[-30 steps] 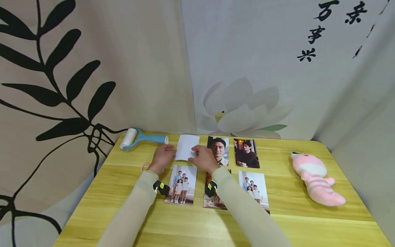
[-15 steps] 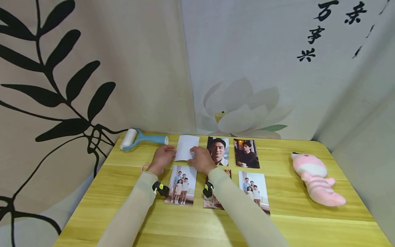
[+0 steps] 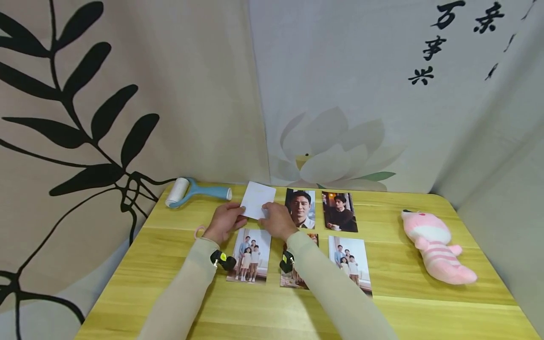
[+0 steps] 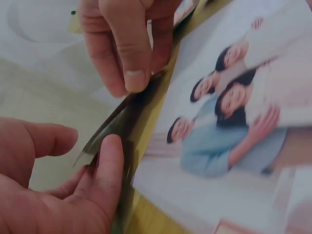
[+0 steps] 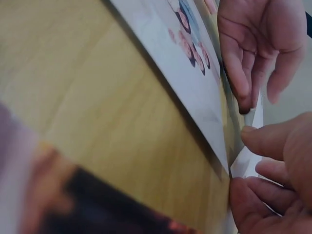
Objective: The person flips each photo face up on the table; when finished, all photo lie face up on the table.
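A photo (image 3: 258, 196) lies white back up at the back of the table, tilted, its near edge raised. Its dark printed underside shows in the left wrist view. My right hand (image 3: 278, 221) pinches the near right part between thumb and fingers. At the left edge, my left hand (image 3: 224, 222) has its fingers (image 4: 111, 156) against the underside, while the thumb stands apart from the photo. Just in front lies a family photo (image 3: 248, 255), face up. A portrait photo (image 3: 301, 208) is beside my right hand, and my right forearm partly covers an autumn-toned photo (image 3: 293, 279).
A blue-handled lint roller (image 3: 204, 190) lies at the back left, a pink ring-shaped thing (image 3: 199, 230) by my left wrist. Farther right are a photo of a seated person (image 3: 340, 211), another family photo (image 3: 349, 255) and a pink plush toy (image 3: 433, 245). Curtains stand behind the table (image 3: 403, 316).
The white-backed photo has tilted and turned slightly clockwise, its near edge lifting. My left fingers have slipped under its left side. The right hand has stayed nearly in place.
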The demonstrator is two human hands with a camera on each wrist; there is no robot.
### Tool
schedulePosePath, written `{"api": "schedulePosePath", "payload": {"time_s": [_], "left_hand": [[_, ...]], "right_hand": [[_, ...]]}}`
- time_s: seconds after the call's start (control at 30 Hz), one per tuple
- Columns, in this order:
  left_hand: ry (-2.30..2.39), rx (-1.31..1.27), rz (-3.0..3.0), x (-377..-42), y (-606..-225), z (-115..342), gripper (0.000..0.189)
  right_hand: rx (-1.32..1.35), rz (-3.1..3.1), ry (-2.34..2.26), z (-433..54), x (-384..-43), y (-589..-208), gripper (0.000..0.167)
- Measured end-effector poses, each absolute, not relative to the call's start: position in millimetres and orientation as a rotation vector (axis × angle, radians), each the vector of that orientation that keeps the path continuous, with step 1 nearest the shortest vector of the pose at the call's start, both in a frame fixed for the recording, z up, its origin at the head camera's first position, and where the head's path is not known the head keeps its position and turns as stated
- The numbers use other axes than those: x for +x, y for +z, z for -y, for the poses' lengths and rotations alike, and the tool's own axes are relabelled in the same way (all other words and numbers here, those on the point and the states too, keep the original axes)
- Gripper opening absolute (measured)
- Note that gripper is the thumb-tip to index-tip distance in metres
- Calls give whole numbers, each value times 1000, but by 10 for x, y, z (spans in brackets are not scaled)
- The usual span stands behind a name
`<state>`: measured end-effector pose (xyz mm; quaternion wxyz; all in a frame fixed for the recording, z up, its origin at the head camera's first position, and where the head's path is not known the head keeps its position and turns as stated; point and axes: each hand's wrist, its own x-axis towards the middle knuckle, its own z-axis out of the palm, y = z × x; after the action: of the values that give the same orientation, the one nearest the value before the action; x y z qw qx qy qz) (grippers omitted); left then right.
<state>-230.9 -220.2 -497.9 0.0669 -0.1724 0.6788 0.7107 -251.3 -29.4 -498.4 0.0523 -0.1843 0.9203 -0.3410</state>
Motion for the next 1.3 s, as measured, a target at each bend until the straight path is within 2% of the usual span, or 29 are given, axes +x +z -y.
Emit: {"api": "schedulePosePath", "payload": {"time_s": [0.83,1.1,1.3], "left_hand": [[2234,-547,-2014,-2273,-4980,2113,47],[2238,-421,-2174,-2211,-4904,2046,41],[2153,-270,-2359,-2172,-4817,1914,37]], "right_hand": [[-540,-2772,-1100,261,-2478,-4971,45],[-596,-2699,-1278,223,-2481,-4925,41],[-455,-2523,-1541,210,-2502,-4884,39]]}}
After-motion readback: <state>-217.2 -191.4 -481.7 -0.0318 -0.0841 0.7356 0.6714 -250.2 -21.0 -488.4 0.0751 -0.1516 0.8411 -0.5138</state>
